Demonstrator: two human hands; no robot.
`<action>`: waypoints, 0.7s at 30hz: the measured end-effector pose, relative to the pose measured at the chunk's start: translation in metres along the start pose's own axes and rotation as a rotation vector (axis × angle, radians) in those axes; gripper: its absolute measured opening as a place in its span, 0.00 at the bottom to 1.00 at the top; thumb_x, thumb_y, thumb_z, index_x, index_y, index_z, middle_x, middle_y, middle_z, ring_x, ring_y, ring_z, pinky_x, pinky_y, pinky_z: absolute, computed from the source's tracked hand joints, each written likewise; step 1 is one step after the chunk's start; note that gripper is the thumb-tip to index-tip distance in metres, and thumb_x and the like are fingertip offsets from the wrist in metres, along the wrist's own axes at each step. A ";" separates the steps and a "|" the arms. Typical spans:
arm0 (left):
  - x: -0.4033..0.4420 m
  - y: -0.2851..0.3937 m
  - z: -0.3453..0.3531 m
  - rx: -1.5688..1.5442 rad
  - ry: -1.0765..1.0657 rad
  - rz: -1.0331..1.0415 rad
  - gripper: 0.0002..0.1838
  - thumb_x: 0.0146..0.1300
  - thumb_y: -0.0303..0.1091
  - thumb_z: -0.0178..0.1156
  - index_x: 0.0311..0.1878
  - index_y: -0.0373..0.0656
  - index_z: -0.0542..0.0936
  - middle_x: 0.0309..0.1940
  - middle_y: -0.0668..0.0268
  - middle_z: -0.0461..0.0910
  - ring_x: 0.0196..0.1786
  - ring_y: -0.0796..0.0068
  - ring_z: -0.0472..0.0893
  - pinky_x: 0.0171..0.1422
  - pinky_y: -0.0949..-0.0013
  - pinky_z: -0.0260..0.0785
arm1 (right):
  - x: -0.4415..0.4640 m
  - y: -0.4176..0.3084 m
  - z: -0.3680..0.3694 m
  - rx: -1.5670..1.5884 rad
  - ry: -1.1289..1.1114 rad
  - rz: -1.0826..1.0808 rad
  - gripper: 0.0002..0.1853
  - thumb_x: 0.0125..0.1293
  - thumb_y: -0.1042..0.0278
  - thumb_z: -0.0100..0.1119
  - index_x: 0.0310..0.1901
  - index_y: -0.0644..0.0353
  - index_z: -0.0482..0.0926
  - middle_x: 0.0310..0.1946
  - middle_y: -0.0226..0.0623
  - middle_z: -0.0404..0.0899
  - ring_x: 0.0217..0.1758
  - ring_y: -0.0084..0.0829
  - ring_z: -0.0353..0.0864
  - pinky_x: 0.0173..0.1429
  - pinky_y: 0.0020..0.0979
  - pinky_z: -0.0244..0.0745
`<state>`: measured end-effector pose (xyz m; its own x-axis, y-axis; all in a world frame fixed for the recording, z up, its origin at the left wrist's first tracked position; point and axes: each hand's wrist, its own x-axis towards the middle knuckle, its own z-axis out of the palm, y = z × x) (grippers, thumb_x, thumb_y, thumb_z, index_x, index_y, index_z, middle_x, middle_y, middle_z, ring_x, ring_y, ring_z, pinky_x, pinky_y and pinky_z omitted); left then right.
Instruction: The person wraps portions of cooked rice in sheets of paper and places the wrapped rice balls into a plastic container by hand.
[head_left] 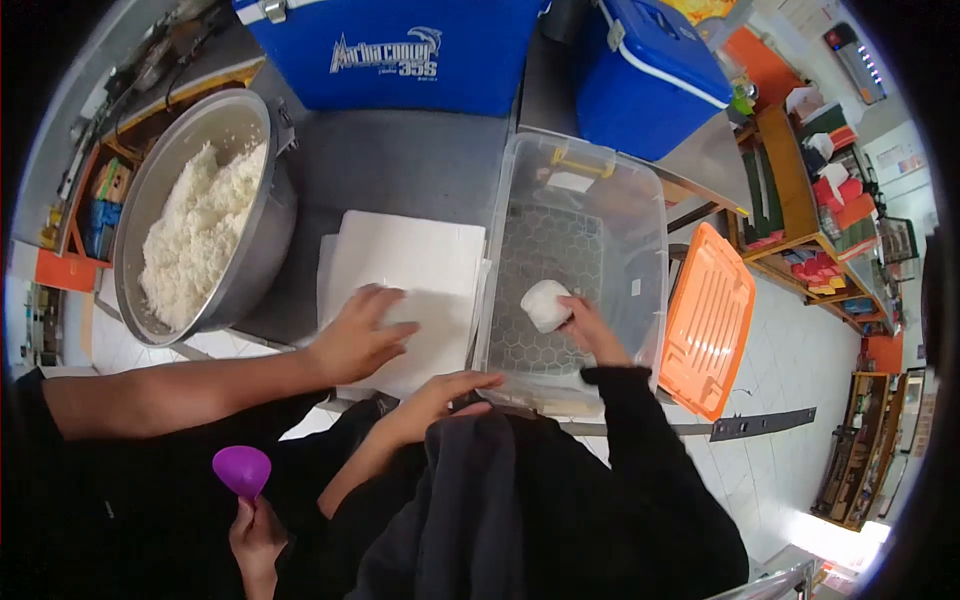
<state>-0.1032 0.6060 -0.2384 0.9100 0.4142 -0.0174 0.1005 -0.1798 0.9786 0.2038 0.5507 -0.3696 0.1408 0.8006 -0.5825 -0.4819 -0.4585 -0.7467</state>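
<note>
My right hand (590, 328) reaches into a clear plastic bin (652, 250) and grips a rounded white packet (545, 305), which looks wrapped in paper. The packet is above the bin's floor; whether it touches is unclear. My left hand (440, 402) has its fingers stretched out at the bin's near left corner, beside a stack of white paper sheets (420, 260). A co-worker's hand (365, 335) is spread over that stack. In the co-worker's other hand (257, 540) is a purple scoop (241, 468).
A large metal pot (265, 260) of cooked white rice (200, 235) stands at the left on the grey table (400, 160). Two blue coolers (400, 60) are at the back. An orange lid (708, 320) leans right of the bin, with shelves (790, 180) beyond.
</note>
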 end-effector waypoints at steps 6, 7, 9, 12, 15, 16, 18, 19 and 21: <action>-0.005 0.026 -0.124 1.190 -0.017 0.260 0.19 0.56 0.39 0.57 0.51 0.46 0.74 0.53 0.53 0.69 0.55 0.56 0.67 0.56 0.52 0.58 | 0.088 0.077 -0.015 -0.804 -0.241 0.384 0.36 0.51 0.60 0.66 0.59 0.67 0.62 0.48 0.51 0.71 0.46 0.41 0.77 0.44 0.39 0.78; -0.016 0.028 -0.113 1.192 -0.015 0.233 0.19 0.56 0.39 0.57 0.51 0.46 0.74 0.53 0.53 0.69 0.55 0.56 0.67 0.56 0.52 0.58 | 0.095 0.097 -0.016 -0.806 -0.266 0.392 0.36 0.51 0.60 0.66 0.59 0.67 0.62 0.48 0.51 0.71 0.46 0.41 0.77 0.44 0.39 0.78; -0.055 0.040 -0.058 0.502 0.165 -0.036 0.19 0.56 0.32 0.58 0.52 0.44 0.75 0.52 0.55 0.72 0.56 0.60 0.69 0.60 0.58 0.58 | 0.099 0.130 -0.015 -0.989 -0.432 0.148 0.37 0.51 0.59 0.68 0.59 0.66 0.61 0.48 0.51 0.70 0.45 0.41 0.77 0.44 0.36 0.78; -0.081 0.043 -0.023 -0.197 0.344 -0.270 0.19 0.55 0.26 0.59 0.53 0.42 0.75 0.51 0.58 0.75 0.58 0.64 0.72 0.65 0.65 0.57 | 0.103 0.159 -0.021 -0.840 -0.306 0.217 0.38 0.50 0.54 0.69 0.59 0.63 0.61 0.51 0.52 0.68 0.49 0.41 0.74 0.45 0.36 0.77; -0.087 0.014 -0.024 0.239 0.469 -0.391 0.20 0.55 0.28 0.59 0.52 0.39 0.74 0.49 0.56 0.75 0.54 0.58 0.74 0.58 0.63 0.65 | 0.094 0.151 -0.024 -1.074 -0.241 0.064 0.36 0.52 0.54 0.68 0.58 0.61 0.63 0.52 0.51 0.68 0.52 0.40 0.73 0.46 0.37 0.76; -0.087 0.003 -0.027 0.414 0.448 -0.433 0.20 0.53 0.28 0.59 0.52 0.40 0.74 0.51 0.57 0.74 0.56 0.59 0.72 0.60 0.61 0.63 | 0.088 0.139 -0.018 -1.451 -0.213 -0.158 0.33 0.54 0.56 0.67 0.57 0.61 0.65 0.52 0.50 0.70 0.51 0.39 0.73 0.47 0.37 0.75; -0.090 -0.022 -0.030 0.596 0.437 -0.472 0.20 0.51 0.27 0.59 0.51 0.41 0.74 0.52 0.58 0.73 0.58 0.60 0.71 0.62 0.60 0.61 | 0.115 0.139 -0.032 -1.198 0.169 -0.389 0.22 0.59 0.61 0.60 0.53 0.62 0.71 0.46 0.41 0.76 0.40 0.35 0.77 0.47 0.32 0.73; -0.092 -0.036 -0.029 0.798 0.405 -0.458 0.21 0.50 0.27 0.59 0.51 0.43 0.73 0.54 0.60 0.71 0.60 0.61 0.69 0.64 0.58 0.59 | 0.140 0.130 -0.039 -0.784 0.394 -0.299 0.19 0.61 0.63 0.58 0.51 0.62 0.72 0.44 0.39 0.78 0.37 0.34 0.78 0.47 0.31 0.72; -0.096 -0.070 -0.033 0.958 0.365 -0.402 0.24 0.47 0.30 0.62 0.51 0.45 0.73 0.58 0.65 0.68 0.62 0.62 0.66 0.67 0.53 0.55 | 0.128 0.021 -0.021 -0.515 0.696 -0.804 0.11 0.65 0.66 0.50 0.44 0.64 0.75 0.37 0.39 0.79 0.37 0.30 0.77 0.43 0.29 0.71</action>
<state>-0.2109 0.6081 -0.2986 0.5833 0.8081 -0.0821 0.7767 -0.5253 0.3475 0.2299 0.6359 -0.4664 0.7625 0.6205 0.1834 0.3434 -0.1478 -0.9275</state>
